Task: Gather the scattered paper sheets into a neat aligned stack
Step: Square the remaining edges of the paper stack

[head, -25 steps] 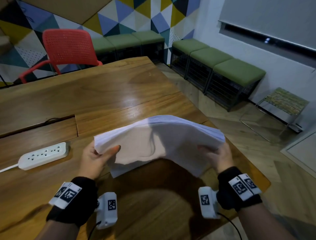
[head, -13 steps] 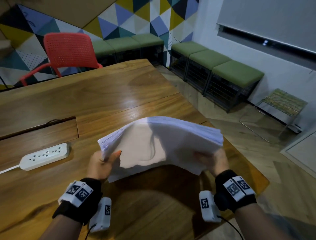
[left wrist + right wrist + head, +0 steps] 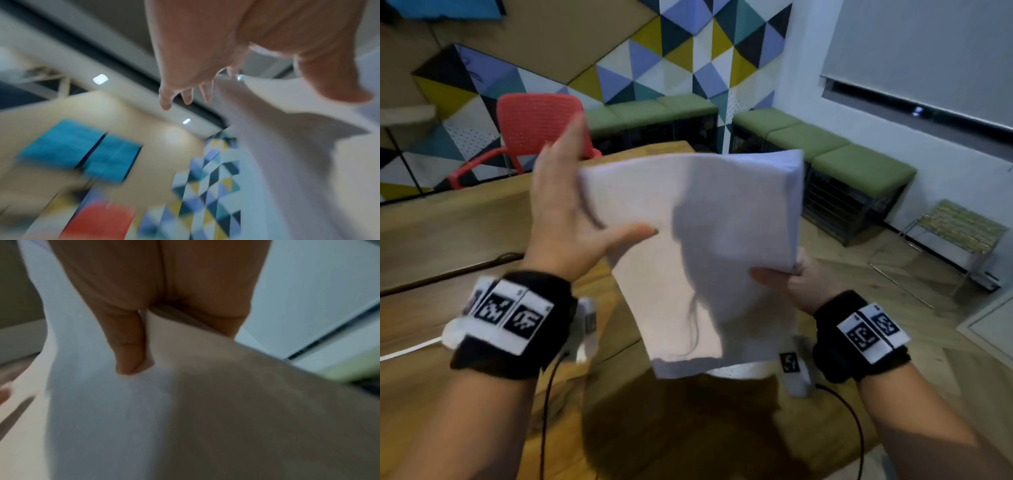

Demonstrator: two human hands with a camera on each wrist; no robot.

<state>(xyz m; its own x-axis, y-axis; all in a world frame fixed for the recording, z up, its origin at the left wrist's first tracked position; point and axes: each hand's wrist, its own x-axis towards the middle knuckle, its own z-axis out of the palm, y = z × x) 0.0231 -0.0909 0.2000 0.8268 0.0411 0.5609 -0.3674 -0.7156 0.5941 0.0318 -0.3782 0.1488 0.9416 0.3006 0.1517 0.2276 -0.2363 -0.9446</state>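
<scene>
A thick stack of white paper [image 3: 705, 246] is held up on end above the wooden table [image 3: 465, 233], tilted with its face toward me. My right hand [image 3: 801, 281] grips its right edge, thumb on the front and fingers behind; the right wrist view shows the thumb [image 3: 127, 353] pressed on the paper [image 3: 144, 418]. My left hand [image 3: 561, 205] lies flat along the left edge with straight fingers, its thumb touching the front sheet. In the left wrist view the fingers [image 3: 185, 91] point up beside the paper [image 3: 298, 162]. The stack's bottom edge looks uneven.
A red chair [image 3: 534, 126] stands at the table's far side. Green benches [image 3: 859, 164] line the wall and a small woven-seat stool [image 3: 962, 226] stands at the right. A white cord [image 3: 410, 349] runs off left behind my left wrist.
The stack has swung from a drooping, flat hold over the table to standing on end, raised higher. My left hand let go of its pinch and now lies flat against the left edge.
</scene>
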